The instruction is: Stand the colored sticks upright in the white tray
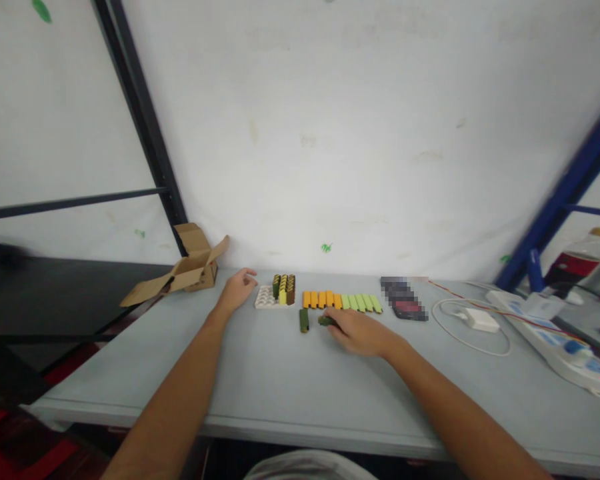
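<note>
My left hand point(237, 291) rests on the grey table point(280, 380) with its fingers loosely spread, just left of a white holder point(265, 298) that carries several upright green, yellow and brown cylinders point(284, 289). My right hand point(360, 331) lies palm down with its fingertips closed on a dark green cylinder point(325, 321). Another dark green cylinder point(304, 321) lies loose to its left. Behind them lies a row of orange cylinders point(322, 299) and light green cylinders point(363, 303).
An open cardboard box point(190, 267) sits at the table's back left. A pixelated dark object point(404, 299), a white charger with coiled cable point(477, 321) and a white power strip point(560, 340) lie to the right. A white wall stands behind.
</note>
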A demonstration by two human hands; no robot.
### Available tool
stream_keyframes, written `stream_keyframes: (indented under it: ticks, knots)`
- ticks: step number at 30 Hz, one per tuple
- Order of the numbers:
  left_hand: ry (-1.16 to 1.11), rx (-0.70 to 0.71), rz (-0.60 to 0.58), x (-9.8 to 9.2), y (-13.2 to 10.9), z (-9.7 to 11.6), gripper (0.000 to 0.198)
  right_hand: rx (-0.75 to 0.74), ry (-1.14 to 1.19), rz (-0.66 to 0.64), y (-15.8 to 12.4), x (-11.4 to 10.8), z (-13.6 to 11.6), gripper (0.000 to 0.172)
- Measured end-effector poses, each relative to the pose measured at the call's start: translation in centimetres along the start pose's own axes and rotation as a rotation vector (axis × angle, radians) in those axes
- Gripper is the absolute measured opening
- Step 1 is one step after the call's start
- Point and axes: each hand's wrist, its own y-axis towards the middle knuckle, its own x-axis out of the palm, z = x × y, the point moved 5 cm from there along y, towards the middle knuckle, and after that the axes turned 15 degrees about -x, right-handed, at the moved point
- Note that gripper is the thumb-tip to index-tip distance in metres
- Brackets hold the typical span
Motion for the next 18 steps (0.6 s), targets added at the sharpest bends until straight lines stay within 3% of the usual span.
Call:
stream_keyframes:
  ticks: [3, 9, 18]
  knots:
    - [0.004, 0.005, -0.001, -0.1, -0.1, 0.1, 0.031, 0.048, 0.116, 0.155, -0.1, -0.8, 0.6, 0.013]
    - [0.021, 0.01, 0.005, -0.1, -0.2, 0.1, 0.031, 0.043, 0.32, 0.389, -0.2, -1.3, 2.3, 0.035]
    - [0.029, 0.04, 0.005, 0.3, 0.1, -0.2, 0.03, 0.065, 0.603, 0.61, 0.0, -1.1, 3.4, 0.044]
